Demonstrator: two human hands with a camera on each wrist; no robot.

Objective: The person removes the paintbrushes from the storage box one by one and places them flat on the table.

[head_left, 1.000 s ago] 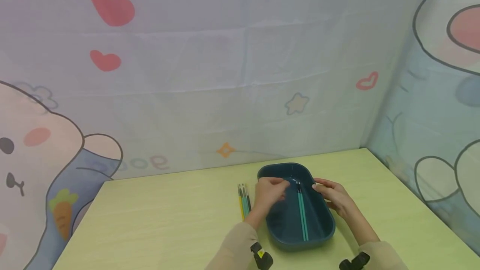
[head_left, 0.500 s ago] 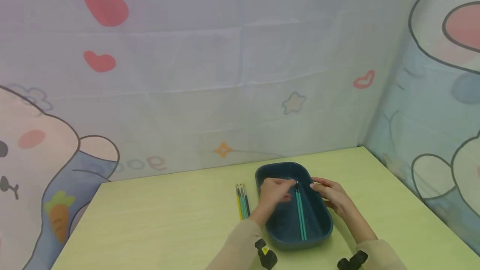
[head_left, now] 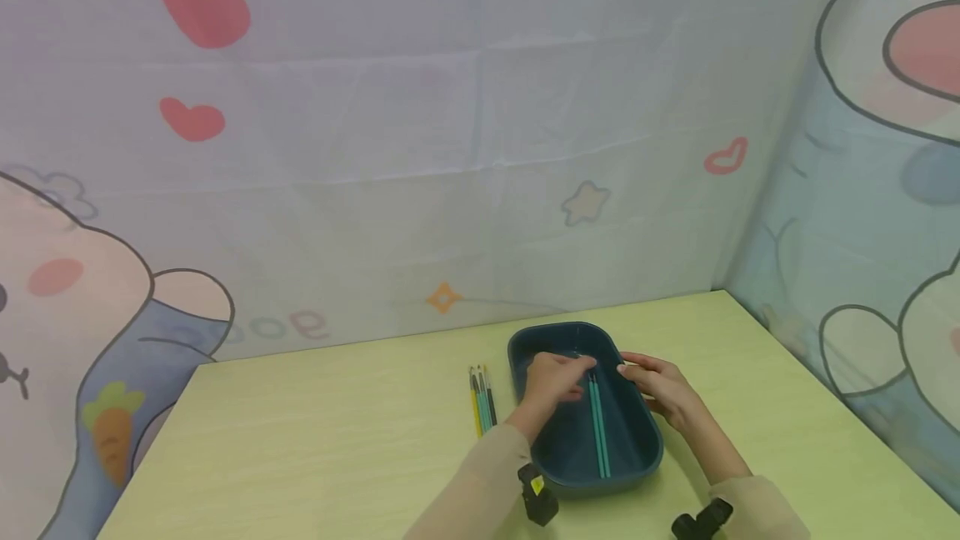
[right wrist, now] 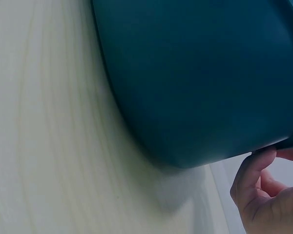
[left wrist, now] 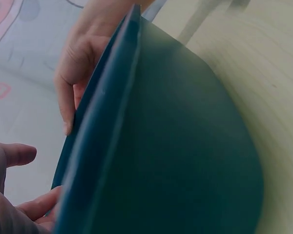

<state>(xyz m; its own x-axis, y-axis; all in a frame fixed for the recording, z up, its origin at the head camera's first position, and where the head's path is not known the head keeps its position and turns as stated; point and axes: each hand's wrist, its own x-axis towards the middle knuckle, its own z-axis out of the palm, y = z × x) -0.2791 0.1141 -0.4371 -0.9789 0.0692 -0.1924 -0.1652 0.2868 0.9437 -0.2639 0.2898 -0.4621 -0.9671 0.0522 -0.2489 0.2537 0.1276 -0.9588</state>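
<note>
A deep teal-blue rectangular tray point(head_left: 562, 444) stands on the table. Inside it, two thin teal-handled paintbrushes point(head_left: 601, 432) lie side by side along its length. My left hand point(head_left: 553, 377) reaches over the tray's left side, its fingertips close to the tips of these brushes; whether they touch is too small to tell. In the left wrist view its thumb and fingers are apart, partly hidden behind the tray. My right hand point(head_left: 663, 387) holds the tray's right rim, thumb at the top edge and fingers on the outside, as the right wrist view also shows.
Several more thin brushes point(head_left: 480, 402), with yellow, teal and dark handles, lie together on the table point(head_left: 315, 432) left of the tray. A printed cloth point(head_left: 360, 148) hangs behind the table and along its right side.
My left hand has moved right inside the tray toward the tips of the two brushes. The right hand keeps its hold on the rim. The head view has shifted slightly.
</note>
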